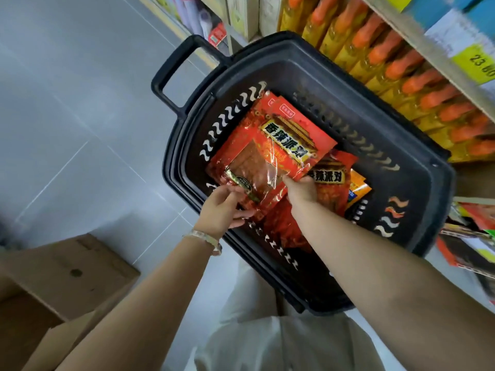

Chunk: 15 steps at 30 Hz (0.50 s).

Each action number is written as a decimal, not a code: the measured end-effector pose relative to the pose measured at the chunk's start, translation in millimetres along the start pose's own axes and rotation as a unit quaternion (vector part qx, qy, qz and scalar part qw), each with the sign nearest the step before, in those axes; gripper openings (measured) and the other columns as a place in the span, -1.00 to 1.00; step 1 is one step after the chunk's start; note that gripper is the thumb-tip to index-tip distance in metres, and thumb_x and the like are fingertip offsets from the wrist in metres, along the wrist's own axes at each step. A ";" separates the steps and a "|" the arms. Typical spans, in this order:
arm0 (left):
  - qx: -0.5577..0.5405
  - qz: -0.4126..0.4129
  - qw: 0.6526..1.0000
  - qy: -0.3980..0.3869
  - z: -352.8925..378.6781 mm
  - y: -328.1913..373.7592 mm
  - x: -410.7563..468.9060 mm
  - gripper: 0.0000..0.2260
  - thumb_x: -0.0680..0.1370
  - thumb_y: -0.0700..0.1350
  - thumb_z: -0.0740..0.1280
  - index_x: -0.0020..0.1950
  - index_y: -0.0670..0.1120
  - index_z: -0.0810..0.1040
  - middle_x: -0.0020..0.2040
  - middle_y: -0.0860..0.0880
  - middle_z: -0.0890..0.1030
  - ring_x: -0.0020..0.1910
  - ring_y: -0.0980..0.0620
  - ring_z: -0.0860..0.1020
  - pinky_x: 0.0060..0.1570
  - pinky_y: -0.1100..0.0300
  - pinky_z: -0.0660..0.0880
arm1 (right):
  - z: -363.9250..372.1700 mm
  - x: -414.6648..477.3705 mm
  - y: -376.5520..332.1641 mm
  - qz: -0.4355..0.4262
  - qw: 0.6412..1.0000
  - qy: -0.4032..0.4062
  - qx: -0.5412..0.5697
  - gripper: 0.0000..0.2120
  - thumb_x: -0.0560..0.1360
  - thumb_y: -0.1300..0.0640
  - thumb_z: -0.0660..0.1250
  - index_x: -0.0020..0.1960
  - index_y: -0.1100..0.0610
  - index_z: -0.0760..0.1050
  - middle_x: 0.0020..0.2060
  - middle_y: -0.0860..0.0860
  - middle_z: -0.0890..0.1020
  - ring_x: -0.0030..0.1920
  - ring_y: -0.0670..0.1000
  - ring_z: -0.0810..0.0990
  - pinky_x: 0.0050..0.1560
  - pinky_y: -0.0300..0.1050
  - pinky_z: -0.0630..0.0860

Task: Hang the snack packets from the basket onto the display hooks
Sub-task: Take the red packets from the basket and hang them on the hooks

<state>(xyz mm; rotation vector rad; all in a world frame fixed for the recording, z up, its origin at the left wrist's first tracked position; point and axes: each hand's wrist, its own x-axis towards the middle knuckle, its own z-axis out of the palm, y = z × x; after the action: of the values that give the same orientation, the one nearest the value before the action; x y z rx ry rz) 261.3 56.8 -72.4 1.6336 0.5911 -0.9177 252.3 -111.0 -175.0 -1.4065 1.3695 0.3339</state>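
From the head view, both hands hold one red snack packet (270, 148) over the black basket (308, 57). The left hand (225, 207) pinches its near left corner, and the right hand (301, 190) curls round its near edge. More packets (329, 178) lie beneath in the basket. No display hooks can be made out. The packet should probably be lifted level, then turned so its far header end leads, to avoid creasing the film.
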 end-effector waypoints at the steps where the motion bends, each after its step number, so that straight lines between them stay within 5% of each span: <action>1: 0.002 -0.005 1.000 -0.001 0.6 1.4 0.8 -0.89 0.61 -0.06 0.18 0.03 0.01 0.49 0.09 0.12 0.55 -0.24 0.09 0.68 -0.34 0.29 0.58 | -6.3 -3.3 1.5 -0.007 1.000 0.001 0.020 -0.80 0.47 0.11 0.41 0.00 0.20 0.49 -0.10 0.07 0.61 -0.09 0.10 0.58 -0.07 -0.07 0.52; 3: 0.004 -0.016 1.000 0.000 1.7 4.0 1.7 -0.89 0.61 -0.05 0.18 0.03 0.02 0.48 0.09 0.12 0.55 -0.23 0.07 0.68 -0.35 0.28 0.57 | -23.5 -10.9 1.5 0.014 0.996 -0.021 0.091 -0.87 0.49 0.14 0.38 -0.06 0.09 0.43 -0.05 0.04 0.60 -0.04 0.04 0.59 -0.06 -0.07 0.55; 7: 0.023 -0.003 1.000 0.020 3.3 10.3 5.7 -0.89 0.60 -0.06 0.19 0.09 0.00 0.45 0.11 0.00 0.55 -0.03 0.07 0.62 -0.21 0.19 0.58 | -70.9 -21.4 -8.6 0.058 0.969 -0.103 0.215 -0.79 0.53 0.22 0.31 0.13 0.03 0.46 0.06 0.03 0.62 0.07 0.05 0.60 0.01 -0.02 0.55; 10: 0.076 0.043 0.995 0.052 3.7 18.7 13.1 -0.66 0.57 -0.03 0.24 0.32 -0.08 0.37 0.25 -0.06 0.46 0.17 0.00 0.50 0.15 0.01 0.50 | -107.1 -32.6 -20.7 0.048 0.958 -0.178 0.220 -0.79 0.54 0.24 0.27 0.15 0.06 0.50 0.05 0.05 0.65 0.10 0.09 0.60 0.02 0.01 0.54; 12: 0.101 0.047 0.993 0.033 5.4 24.9 21.0 -0.53 0.54 0.09 0.27 0.40 -0.05 0.31 0.26 0.02 0.42 0.22 0.02 0.44 0.22 0.05 0.42 | -125.4 -40.6 -27.1 0.042 0.946 -0.252 0.200 -0.70 0.51 0.22 0.28 0.23 0.08 0.49 0.04 0.05 0.66 0.08 0.09 0.61 0.06 0.07 0.53; 15: 0.100 -0.050 0.992 -0.057 13.5 31.8 32.2 -0.23 0.34 0.32 0.38 0.43 0.00 0.28 0.24 0.03 0.46 0.22 -0.01 0.47 0.28 -0.03 0.39 | -129.8 -50.6 -33.2 0.059 0.928 -0.331 0.158 -0.67 0.43 0.18 0.30 0.20 0.09 0.49 -0.06 0.03 0.68 -0.06 0.05 0.66 -0.13 -0.02 0.57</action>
<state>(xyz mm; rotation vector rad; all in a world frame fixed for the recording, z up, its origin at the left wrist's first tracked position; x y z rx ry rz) 301.0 32.9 -81.5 1.7267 0.5191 -1.1679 205.3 -197.4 -71.0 -0.8282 0.8922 0.5778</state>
